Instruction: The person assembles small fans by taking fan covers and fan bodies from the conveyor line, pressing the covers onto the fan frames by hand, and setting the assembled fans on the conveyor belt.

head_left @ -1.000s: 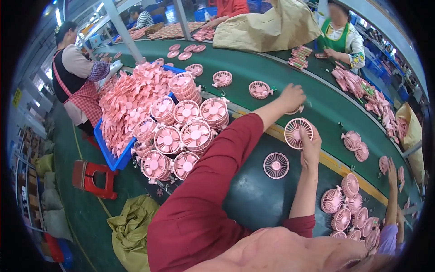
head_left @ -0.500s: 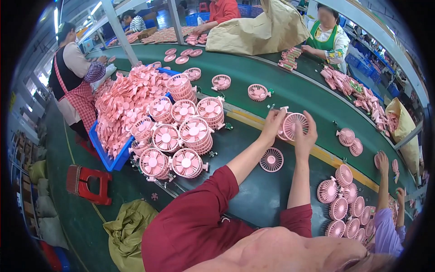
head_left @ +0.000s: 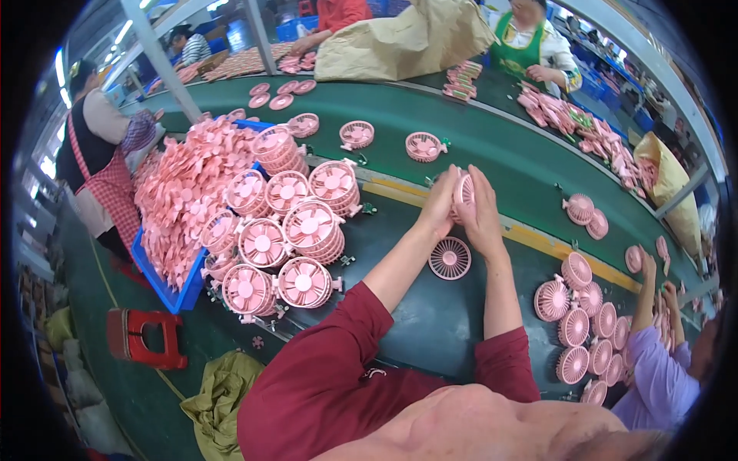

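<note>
Between my two hands a round pink fan housing [head_left: 464, 190] is held on edge, its ribbed rim facing up. My left hand [head_left: 440, 206] presses against its left side, and my right hand [head_left: 482, 217] lies along its right side with fingers straight and together. Just below them, a loose pink fan grille [head_left: 450, 258] lies flat on the dark green work surface [head_left: 400, 326]. Left of my forearms stand stacks of pink fan housings [head_left: 309, 223] with blades inside and small green circuit boards hanging from some.
A blue bin [head_left: 175, 298] heaped with pink fan blades [head_left: 192, 184] is at the left. Beyond a yellow strip, a green conveyor [head_left: 507, 154] carries scattered housings. More fan housings [head_left: 575, 326] cluster at the right, near a co-worker's purple sleeve [head_left: 653, 376]. A red stool [head_left: 146, 338] stands lower left.
The fan housing has turned from showing its grille face to standing on edge. My right hand has gone from curled round its rim to flat along its side. The whole view has shifted slightly.
</note>
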Action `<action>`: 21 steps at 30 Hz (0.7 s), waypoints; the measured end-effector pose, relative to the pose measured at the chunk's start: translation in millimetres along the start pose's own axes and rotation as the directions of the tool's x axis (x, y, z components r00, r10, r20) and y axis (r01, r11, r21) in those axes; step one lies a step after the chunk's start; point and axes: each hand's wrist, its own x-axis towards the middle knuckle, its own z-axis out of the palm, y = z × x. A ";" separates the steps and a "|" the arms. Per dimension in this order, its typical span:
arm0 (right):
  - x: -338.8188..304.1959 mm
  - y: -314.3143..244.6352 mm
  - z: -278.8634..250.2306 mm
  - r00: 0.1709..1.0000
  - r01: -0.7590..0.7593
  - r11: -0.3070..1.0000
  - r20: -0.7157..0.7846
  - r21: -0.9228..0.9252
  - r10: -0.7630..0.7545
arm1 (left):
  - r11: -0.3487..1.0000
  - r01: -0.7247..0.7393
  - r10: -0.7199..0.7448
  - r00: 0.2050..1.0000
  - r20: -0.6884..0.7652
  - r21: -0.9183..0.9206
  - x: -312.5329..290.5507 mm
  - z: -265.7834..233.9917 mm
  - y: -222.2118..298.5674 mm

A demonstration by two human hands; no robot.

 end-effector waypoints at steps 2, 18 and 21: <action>-1.9 2.4 5.7 0.993 -0.103 0.977 -0.040 0.186 0.112 | 0.958 -0.148 0.169 0.983 -0.069 0.245 -6.6 22.9 -3.5; 4.5 16.1 17.2 0.801 -0.450 0.360 0.191 0.818 0.568 | 0.137 -0.574 0.613 0.689 0.386 0.807 3.3 20.1 -16.5; 3.1 52.6 -3.6 0.780 -0.391 0.659 -0.148 0.643 0.607 | -0.029 -0.528 0.518 0.718 0.465 0.849 26.8 -1.5 -28.3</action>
